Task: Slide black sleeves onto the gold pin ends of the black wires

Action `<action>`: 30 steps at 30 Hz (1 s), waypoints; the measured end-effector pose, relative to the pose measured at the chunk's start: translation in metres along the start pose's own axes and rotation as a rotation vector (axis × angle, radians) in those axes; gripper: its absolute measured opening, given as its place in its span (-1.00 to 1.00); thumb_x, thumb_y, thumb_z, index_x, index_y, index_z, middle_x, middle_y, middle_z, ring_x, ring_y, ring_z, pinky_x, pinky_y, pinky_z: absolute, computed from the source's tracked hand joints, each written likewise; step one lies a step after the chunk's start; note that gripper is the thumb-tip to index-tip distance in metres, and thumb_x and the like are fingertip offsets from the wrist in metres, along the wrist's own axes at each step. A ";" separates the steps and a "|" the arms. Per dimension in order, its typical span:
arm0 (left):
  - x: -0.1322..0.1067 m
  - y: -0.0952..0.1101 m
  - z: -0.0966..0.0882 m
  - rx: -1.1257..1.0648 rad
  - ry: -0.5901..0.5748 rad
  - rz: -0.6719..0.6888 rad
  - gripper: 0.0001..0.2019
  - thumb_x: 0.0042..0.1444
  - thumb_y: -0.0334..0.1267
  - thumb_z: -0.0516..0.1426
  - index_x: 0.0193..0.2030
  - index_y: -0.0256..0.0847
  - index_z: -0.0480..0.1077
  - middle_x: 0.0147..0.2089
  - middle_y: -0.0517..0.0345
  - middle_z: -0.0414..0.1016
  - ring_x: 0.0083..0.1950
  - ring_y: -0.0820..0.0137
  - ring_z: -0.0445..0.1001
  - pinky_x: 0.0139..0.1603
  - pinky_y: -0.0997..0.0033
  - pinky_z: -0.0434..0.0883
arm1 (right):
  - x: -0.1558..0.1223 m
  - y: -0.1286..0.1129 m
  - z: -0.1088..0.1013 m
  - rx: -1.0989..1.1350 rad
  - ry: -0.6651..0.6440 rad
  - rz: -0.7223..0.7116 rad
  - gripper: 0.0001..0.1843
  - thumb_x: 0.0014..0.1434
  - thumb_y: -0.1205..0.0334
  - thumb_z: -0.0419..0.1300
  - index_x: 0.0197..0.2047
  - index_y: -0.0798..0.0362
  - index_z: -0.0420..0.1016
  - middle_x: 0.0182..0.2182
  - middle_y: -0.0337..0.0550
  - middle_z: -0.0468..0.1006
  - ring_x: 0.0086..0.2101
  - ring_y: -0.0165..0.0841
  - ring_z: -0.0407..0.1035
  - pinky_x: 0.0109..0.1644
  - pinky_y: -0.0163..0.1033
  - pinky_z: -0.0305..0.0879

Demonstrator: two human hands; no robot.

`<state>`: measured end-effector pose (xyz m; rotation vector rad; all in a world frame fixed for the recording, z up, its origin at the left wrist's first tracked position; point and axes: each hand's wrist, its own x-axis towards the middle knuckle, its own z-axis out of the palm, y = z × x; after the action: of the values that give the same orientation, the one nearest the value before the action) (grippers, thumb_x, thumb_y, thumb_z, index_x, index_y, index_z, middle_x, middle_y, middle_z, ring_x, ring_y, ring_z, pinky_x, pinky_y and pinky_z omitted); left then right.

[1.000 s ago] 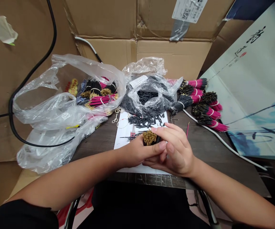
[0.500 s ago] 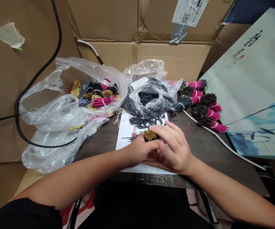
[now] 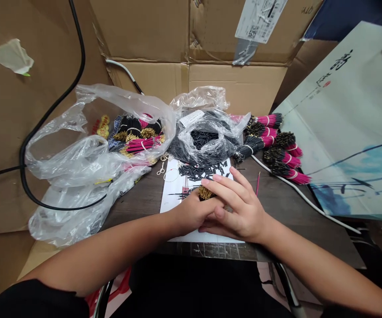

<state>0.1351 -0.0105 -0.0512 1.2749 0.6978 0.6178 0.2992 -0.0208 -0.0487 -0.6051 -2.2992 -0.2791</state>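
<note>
My left hand [image 3: 191, 213] is closed around a bundle of thin wires with gold-coloured tips [image 3: 205, 193], the tips facing up. My right hand [image 3: 245, 211] lies over and against it, its fingers stretched out and apart across the top of the bundle. Those fingers hide part of the tips, and the hands cover the bundle's lower length. Beneath them is a white sheet of paper [image 3: 169, 205]. Short black tubes [image 3: 196, 171] are scattered on its far part, and thin dark pins [image 3: 179, 194] lie just left of the bundle.
Behind the paper sits a plastic bag of black tubes [image 3: 207, 152]. To the left, a clear bag [image 3: 91, 154] holds pink and black wire bundles [image 3: 141, 143]. More tied bundles [image 3: 286, 159] lie at right beside a white cable [image 3: 320, 203] and a large paper bag [image 3: 353, 119].
My right fingers have moved left over the bundle and now cover more of its gold tips. The camera view has shifted slightly.
</note>
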 end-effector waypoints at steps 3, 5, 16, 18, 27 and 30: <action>0.004 0.005 -0.011 -0.192 0.053 0.055 -0.55 0.21 0.01 0.01 -0.56 -0.23 0.02 -0.72 0.41 -0.13 -0.68 0.65 -0.01 -0.60 0.55 0.15 | 0.001 0.016 -0.014 0.041 -0.108 0.143 0.12 -0.06 -0.34 0.21 0.38 0.06 -0.14 0.29 0.22 0.04 0.24 0.07 0.03 0.25 0.30 0.05; 0.010 0.008 -0.026 -0.180 0.186 0.186 -0.55 0.21 0.00 0.04 -0.55 -0.23 0.01 -0.70 0.41 -0.14 -0.70 0.65 -0.01 -0.62 0.54 0.18 | -0.002 0.030 -0.021 0.004 -0.172 0.284 -0.18 0.08 -0.16 0.21 0.28 0.08 0.13 0.21 0.13 0.23 0.18 -0.01 0.13 0.23 0.18 0.14; 0.017 0.003 -0.055 0.405 0.553 0.389 -0.57 0.27 -0.06 0.00 -0.55 -0.26 0.05 -0.60 0.30 0.00 -0.57 0.64 0.04 -0.56 0.52 0.06 | 0.004 0.071 0.009 0.067 -0.580 0.330 -0.73 0.28 0.16 0.04 -0.07 0.04 0.49 -0.30 -0.11 0.47 -0.24 -0.34 0.32 -0.17 -0.23 0.24; 0.014 0.003 -0.054 0.531 0.544 0.413 -0.59 0.28 -0.11 -0.01 -0.55 -0.27 0.06 -0.60 0.29 0.02 -0.56 0.64 0.05 -0.53 0.51 0.07 | 0.014 0.071 0.018 0.069 -0.607 0.295 -0.75 0.27 0.18 0.08 -0.06 0.04 0.47 -0.30 -0.13 0.47 -0.25 -0.35 0.32 -0.21 -0.25 0.20; 0.011 0.006 -0.050 0.829 0.487 0.586 -0.63 0.19 -0.29 0.07 -0.58 -0.28 0.04 -0.64 0.31 0.01 -0.59 0.65 0.03 -0.53 0.52 0.06 | 0.028 0.073 0.045 -0.063 -0.633 0.194 -0.85 0.25 0.25 0.04 -0.32 0.09 0.38 -0.39 -0.18 0.39 -0.40 -0.40 0.19 -0.35 -0.23 -0.03; 0.011 0.007 -0.048 0.862 0.462 0.618 -0.66 0.19 -0.32 0.06 -0.57 -0.28 0.06 -0.64 0.31 0.04 -0.59 0.65 0.06 -0.52 0.54 0.07 | 0.030 0.072 0.048 -0.095 -0.631 0.220 -0.88 0.23 0.29 0.05 -0.34 0.10 0.33 -0.39 -0.17 0.38 -0.40 -0.40 0.17 -0.37 -0.24 -0.06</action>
<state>0.1053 0.0296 -0.0526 2.2227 1.0088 1.2130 0.2875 0.0690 -0.0601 -1.1108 -2.7899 -0.0953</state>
